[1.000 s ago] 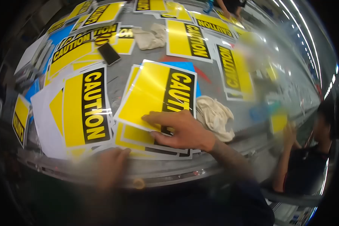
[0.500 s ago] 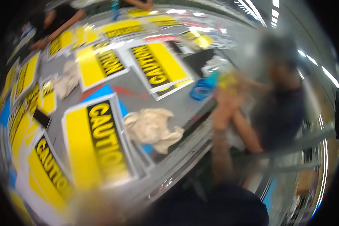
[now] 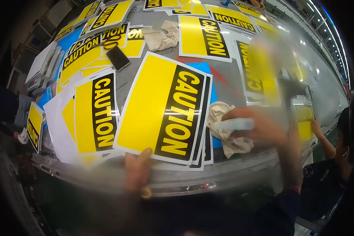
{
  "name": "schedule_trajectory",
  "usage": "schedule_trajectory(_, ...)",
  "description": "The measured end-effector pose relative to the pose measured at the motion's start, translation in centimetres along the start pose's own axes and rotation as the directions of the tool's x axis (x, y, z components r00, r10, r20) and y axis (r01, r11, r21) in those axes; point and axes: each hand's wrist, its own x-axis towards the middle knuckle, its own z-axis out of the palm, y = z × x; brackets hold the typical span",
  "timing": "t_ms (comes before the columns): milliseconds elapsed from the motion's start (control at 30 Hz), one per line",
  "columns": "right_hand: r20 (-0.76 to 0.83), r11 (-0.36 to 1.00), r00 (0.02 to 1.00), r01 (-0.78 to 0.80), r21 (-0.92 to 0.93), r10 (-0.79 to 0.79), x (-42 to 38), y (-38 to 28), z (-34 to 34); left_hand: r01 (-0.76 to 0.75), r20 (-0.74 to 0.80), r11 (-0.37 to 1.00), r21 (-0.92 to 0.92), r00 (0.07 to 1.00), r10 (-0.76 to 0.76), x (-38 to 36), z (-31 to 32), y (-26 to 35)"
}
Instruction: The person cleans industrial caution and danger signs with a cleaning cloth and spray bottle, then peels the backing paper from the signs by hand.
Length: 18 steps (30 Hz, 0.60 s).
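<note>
A yellow and black CAUTION sign [image 3: 147, 106] lies on top of a small stack near the table's front edge. My left hand [image 3: 137, 171] pinches its lower edge, the thumb on the face and the other fingers blurred. To the right, my right hand [image 3: 259, 128] is closed around a pale, translucent, bottle-like object [image 3: 236, 124], smeared by motion. That object is above a crumpled cream cloth [image 3: 234, 145], which lies against the stack's right side. Another CAUTION sign [image 3: 94, 114] lies left of the stack.
A dark phone [image 3: 118, 58] lies behind the stack, with a second cream cloth [image 3: 161, 36] farther back. More CAUTION signs [image 3: 203, 37] spread over the grey table. A co-worker [image 3: 338, 145] is at the right, and another person's hand [image 3: 21, 135] shows at the left.
My view has swung from the right side to the stack in front. My right hand has come from the blue bottle area to the near cloth with the pale object; my left hand grips the sign.
</note>
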Motion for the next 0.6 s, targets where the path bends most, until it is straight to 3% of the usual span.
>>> schedule_trajectory(67,0.031,0.998,0.998,-0.048,-0.034,0.049,1.6,-0.4,1.9,0.014,-0.048,0.998,0.067,0.999,-0.011,-0.4,0.1,0.5)
schedule_trajectory(167,-0.085,0.994,0.993,-0.081,0.071,0.087,2.2,0.2,2.4,0.030,-0.083,0.992,0.122,0.996,-0.020,-0.7,-0.2,0.9)
schedule_trajectory(200,-0.229,0.996,0.973,0.001,0.086,0.019,2.0,0.5,2.2,0.036,-0.094,0.993,0.116,0.995,-0.025,-0.7,-0.3,0.9)
schedule_trajectory(233,-0.301,0.973,0.942,-0.084,0.217,0.149,0.9,1.8,1.6,0.042,-0.105,0.993,0.109,0.994,-0.031,-0.7,-0.4,1.0)
schedule_trajectory(300,-0.399,0.852,0.806,-0.230,0.470,0.437,-2.5,4.8,0.1,0.065,-0.116,0.995,0.072,0.992,-0.056,-0.5,-0.7,0.7)
schedule_trajectory(333,-0.526,0.812,0.656,-0.245,0.529,0.541,-3.7,4.8,-0.2,0.066,-0.115,0.997,0.049,0.992,-0.060,-0.4,-1.0,0.6)
schedule_trajectory(400,-0.691,0.783,0.368,-0.280,0.556,0.622,-7.4,5.3,-0.9,0.065,-0.095,0.998,0.017,0.993,-0.063,0.2,-1.2,0.0)
schedule_trajectory(433,-0.741,0.787,0.275,-0.307,0.536,0.612,-9.1,6.6,-0.4,0.067,-0.084,0.998,0.006,0.994,-0.066,0.5,-1.1,-0.2)
schedule_trajectory(500,-0.803,0.816,0.163,-0.200,0.542,0.574,-11.6,9.7,1.2,0.071,-0.067,0.997,-0.008,0.995,-0.072,0.8,-0.8,-0.5)
schedule_trajectory(533,-0.820,0.832,0.142,-0.067,0.552,0.555,-12.1,10.9,1.7,0.075,-0.057,0.997,-0.015,0.995,-0.076,0.8,-0.8,-0.6)
schedule_trajectory(600,-0.842,0.867,0.208,-0.159,0.472,0.497,-13.2,12.0,2.6,0.078,-0.037,0.997,-0.027,0.996,-0.079,0.7,-0.7,-0.8)
